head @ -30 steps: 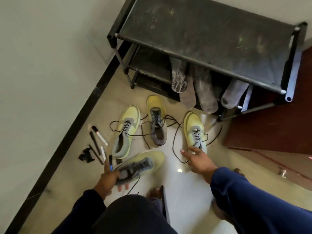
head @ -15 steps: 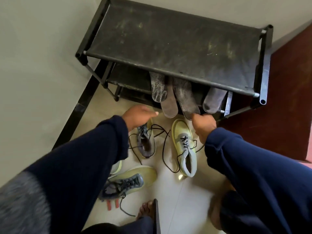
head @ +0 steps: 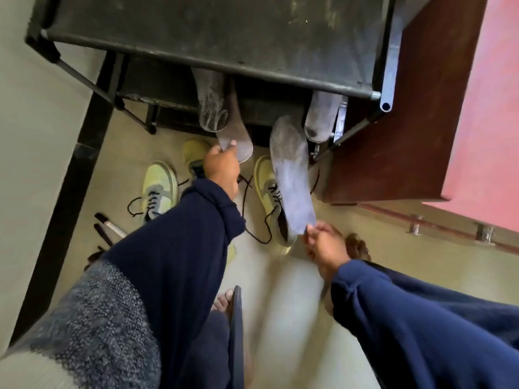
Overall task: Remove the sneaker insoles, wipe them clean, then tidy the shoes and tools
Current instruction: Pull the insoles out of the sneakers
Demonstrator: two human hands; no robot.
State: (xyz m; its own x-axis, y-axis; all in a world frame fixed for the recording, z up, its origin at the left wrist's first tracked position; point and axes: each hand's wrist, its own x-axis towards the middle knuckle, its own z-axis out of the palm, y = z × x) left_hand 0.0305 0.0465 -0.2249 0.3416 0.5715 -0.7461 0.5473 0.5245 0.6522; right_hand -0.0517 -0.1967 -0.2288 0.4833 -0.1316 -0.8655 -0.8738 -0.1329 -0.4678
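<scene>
A black metal rack (head: 252, 32) with a dusty fabric top fills the upper view, backed into the corner of the tiled floor (head: 283, 310); a brown door (head: 398, 130) stands at its right end. Your dark blue sleeves cross the lower view and hide part of the shoes. Markers (head: 112, 223) lie on the floor by the black skirting at the left wall.

Four flat grey insoles show at the rack's front edge. Two lean on the lower shelf: a mesh-textured one (head: 210, 105) at the left and a smooth one (head: 320, 119) near the right post. Your left hand (head: 222, 167) pinches the rounded end of a third insole (head: 238, 141), which pokes out just right of the mesh one. Your right hand (head: 325, 245) pinches the heel end of the fourth, long insole (head: 292, 175), held tilted over a yellow sneaker (head: 266, 192) with loose black laces.

Two more yellow-and-grey sneakers (head: 158, 186) sit on the floor to the left, one partly behind your left hand.
</scene>
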